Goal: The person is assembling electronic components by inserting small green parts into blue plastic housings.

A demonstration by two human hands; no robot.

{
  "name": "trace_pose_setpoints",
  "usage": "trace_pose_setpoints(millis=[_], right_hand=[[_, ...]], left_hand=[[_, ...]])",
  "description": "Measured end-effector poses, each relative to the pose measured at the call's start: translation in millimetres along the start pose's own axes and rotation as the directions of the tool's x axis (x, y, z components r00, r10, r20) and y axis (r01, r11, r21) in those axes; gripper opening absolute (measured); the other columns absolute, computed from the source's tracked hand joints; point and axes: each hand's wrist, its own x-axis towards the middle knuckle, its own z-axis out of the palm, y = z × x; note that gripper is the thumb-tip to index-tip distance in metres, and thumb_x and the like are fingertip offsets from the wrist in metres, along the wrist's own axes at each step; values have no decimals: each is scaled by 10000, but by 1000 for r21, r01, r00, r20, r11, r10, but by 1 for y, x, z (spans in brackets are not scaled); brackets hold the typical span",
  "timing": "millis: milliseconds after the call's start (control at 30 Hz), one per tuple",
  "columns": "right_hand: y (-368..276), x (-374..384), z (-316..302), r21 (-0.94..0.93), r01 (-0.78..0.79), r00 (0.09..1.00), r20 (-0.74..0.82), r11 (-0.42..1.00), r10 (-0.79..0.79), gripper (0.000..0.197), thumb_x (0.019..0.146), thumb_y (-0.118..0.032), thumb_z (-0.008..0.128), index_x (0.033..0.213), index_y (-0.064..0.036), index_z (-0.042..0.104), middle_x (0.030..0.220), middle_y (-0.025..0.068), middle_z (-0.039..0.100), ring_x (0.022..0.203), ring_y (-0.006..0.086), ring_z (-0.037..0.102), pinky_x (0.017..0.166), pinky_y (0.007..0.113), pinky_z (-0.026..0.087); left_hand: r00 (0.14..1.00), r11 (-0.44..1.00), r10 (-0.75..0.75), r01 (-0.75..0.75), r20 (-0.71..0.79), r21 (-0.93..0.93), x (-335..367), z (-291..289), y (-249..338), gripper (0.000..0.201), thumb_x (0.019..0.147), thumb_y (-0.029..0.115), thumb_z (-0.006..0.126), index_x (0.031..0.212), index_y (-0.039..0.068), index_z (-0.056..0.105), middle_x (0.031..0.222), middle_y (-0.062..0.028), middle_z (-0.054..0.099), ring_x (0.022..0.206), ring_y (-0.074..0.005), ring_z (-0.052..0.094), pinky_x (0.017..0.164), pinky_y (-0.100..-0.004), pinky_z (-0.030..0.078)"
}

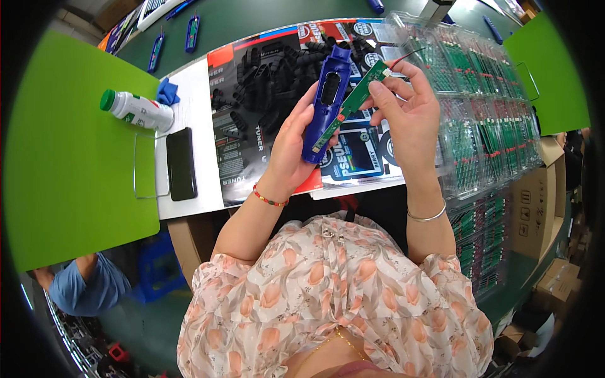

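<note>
My left hand (293, 142) is closed around a blue plastic housing (320, 120), a long shell half with an oval opening near its upper part. Between the thumb and fingers of my right hand (409, 107) is the upper end of a narrow green circuit board (356, 99). The board slants across the housing, its lower end over the housing's lower part; whether it touches there I cannot tell. Red and black wires (403, 58) stick out from a white connector at the board's top end. Behind the housing lies a heap of black plastic parts (268, 75) on printed sheets.
Clear plastic trays (466, 94) packed with green boards stand at the right. To the left lie a black phone (181, 164), a white bottle with a green cap (138, 110) and a blue cloth (167, 92). Green partitions (82, 145) flank the table. Blue devices (192, 33) lie at the back.
</note>
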Motion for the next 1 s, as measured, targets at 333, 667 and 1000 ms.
trace_pose_setpoints(millis=[333,667,1000], right_hand=[[23,-9,4,18,-18,998,65,1000,16,290,897,-26,649,1163,-3,536,902,71,676,731,101,670,517,176,488],[24,-7,5,2,-23,997,75,1000,23,289,890,-19,650,1154,-3,533,881,75,680,720,102,674,481,173,467],[16,-5,11,-81,-98,987,117,992,107,309,883,-30,656,1165,-16,530,842,70,680,720,107,688,472,173,457]], left_hand=[[993,999,33,-33,115,-5,-6,-1,4,572,1006,247,442,1521,104,239,1161,-108,587,847,-177,582,692,-290,506],[991,998,50,-55,121,34,-6,-3,7,580,1001,246,453,1517,86,242,1197,-128,584,856,-178,584,682,-288,501],[995,989,91,-95,35,113,-8,-4,6,552,999,218,468,1491,39,295,1127,-132,627,787,-162,607,668,-270,510]])
